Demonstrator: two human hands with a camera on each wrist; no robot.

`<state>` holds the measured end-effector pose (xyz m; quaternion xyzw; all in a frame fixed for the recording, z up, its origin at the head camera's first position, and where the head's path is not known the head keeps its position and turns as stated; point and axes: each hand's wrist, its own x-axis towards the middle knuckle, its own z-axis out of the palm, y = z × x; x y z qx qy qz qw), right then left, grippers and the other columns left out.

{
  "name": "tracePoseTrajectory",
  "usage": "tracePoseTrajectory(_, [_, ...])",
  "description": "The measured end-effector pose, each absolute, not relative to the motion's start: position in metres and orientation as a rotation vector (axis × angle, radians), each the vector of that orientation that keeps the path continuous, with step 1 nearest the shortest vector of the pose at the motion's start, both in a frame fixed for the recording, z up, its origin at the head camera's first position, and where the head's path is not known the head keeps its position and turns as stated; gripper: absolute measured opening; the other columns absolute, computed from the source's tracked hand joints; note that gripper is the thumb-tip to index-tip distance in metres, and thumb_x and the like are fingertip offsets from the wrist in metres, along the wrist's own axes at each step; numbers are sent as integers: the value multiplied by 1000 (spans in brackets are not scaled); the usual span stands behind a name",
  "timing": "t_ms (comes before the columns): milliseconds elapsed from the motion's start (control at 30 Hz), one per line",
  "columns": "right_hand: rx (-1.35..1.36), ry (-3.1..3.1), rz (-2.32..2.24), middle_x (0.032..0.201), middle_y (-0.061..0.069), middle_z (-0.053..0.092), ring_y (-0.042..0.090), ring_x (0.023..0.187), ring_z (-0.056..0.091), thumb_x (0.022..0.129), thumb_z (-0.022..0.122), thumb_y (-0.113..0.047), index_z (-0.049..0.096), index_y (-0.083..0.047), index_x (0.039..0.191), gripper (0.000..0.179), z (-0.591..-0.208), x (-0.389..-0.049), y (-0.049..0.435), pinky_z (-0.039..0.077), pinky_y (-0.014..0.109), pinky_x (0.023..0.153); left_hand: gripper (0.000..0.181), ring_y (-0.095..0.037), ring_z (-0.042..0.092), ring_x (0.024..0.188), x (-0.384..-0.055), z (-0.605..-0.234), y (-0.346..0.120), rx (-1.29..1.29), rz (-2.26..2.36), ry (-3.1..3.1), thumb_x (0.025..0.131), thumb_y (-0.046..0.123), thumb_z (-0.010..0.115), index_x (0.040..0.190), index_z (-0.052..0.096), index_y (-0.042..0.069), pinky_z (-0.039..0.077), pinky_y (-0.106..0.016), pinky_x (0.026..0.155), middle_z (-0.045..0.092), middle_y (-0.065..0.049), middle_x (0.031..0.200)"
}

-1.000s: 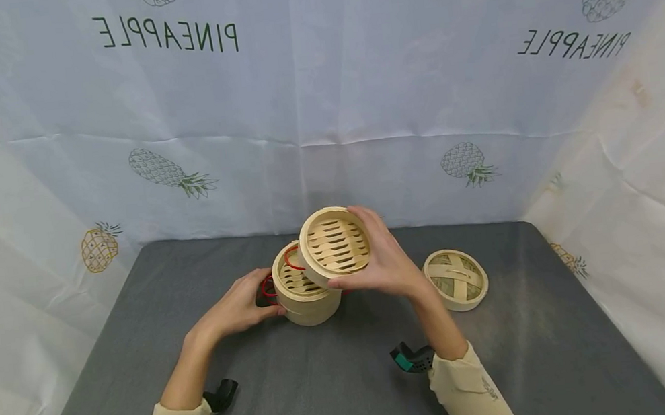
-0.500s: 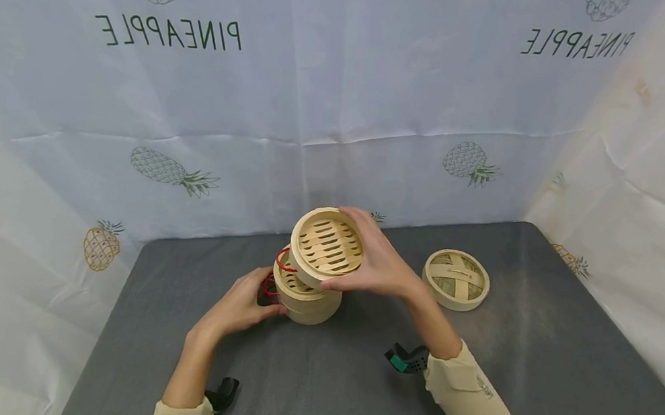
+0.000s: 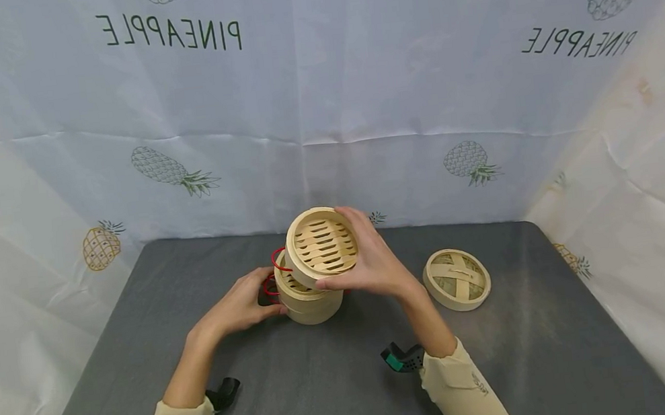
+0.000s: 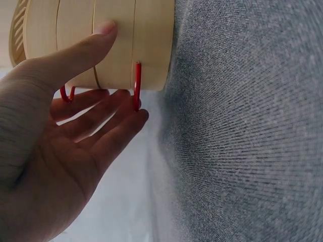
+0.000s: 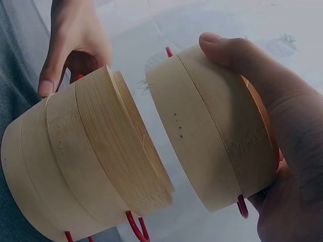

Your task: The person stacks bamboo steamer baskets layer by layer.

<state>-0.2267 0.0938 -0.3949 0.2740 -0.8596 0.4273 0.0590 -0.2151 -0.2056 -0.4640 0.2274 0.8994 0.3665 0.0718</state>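
Note:
Two bamboo steamer baskets stand stacked (image 3: 313, 309) on the grey table, with red cord loops at their sides. My left hand (image 3: 238, 305) holds the stack's left side; in the left wrist view the thumb lies on the bamboo wall and the fingers reach round behind it. Over the stack my right hand (image 3: 377, 262) grips another bamboo steamer basket (image 3: 323, 243) by its right rim, tilted so its slatted floor shows. In the right wrist view a gap separates this held basket (image 5: 202, 126) from the stack (image 5: 75, 151) beneath.
A round bamboo lid (image 3: 457, 280) with crossed woven strips lies on the table (image 3: 316, 398) at right. Behind the table's far edge hangs a pale curtain (image 3: 320, 87) printed with pineapples. Black wrist mounts (image 3: 223, 395) are worn on both forearms.
My right hand has carried the upper basket slightly leftward, further over the stack, still tilted. The left hand and the stack have stayed almost in place.

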Motion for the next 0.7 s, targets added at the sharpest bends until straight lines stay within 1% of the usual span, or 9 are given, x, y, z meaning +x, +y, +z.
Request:
tracePoseTrajectory(133, [829, -2603, 1307, 171, 7, 35, 30, 151, 45, 68, 104, -39, 32, -19, 169, 126, -395, -227, 92, 45, 61, 121, 76, -30, 73, 121, -215, -464, -206, 691, 1104, 2704, 90, 22, 91, 151, 54, -4, 63, -49, 100, 69, -18, 135])
tracePoseTrajectory(333, [836, -2605, 1304, 171, 7, 35, 30, 153, 41, 67, 104, -39, 32, -18, 169, 127, -395, -228, 88, 43, 61, 123, 73, -29, 73, 118, -215, -464, -206, 699, 1100, 2718, 89, 23, 92, 148, 57, -3, 63, -48, 99, 71, -16, 131])
tracePoseTrajectory(500, [852, -2616, 1312, 172, 7, 35, 30, 152, 44, 67, 104, -38, 32, -19, 169, 126, -398, -229, 85, 45, 61, 122, 70, -31, 74, 117, -215, -465, -205, 707, 1105, 2721, 89, 21, 92, 145, 58, -2, 64, -49, 99, 71, -16, 130])
tracePoseTrajectory(700, [865, -2622, 1333, 171, 6, 35, 29, 149, 47, 68, 104, -39, 31, -20, 170, 127, -398, -229, 81, 46, 59, 121, 71, -31, 75, 116, -214, -465, -205, 723, 1138, 2712, 88, 20, 92, 147, 58, -1, 64, -48, 99, 72, -16, 131])
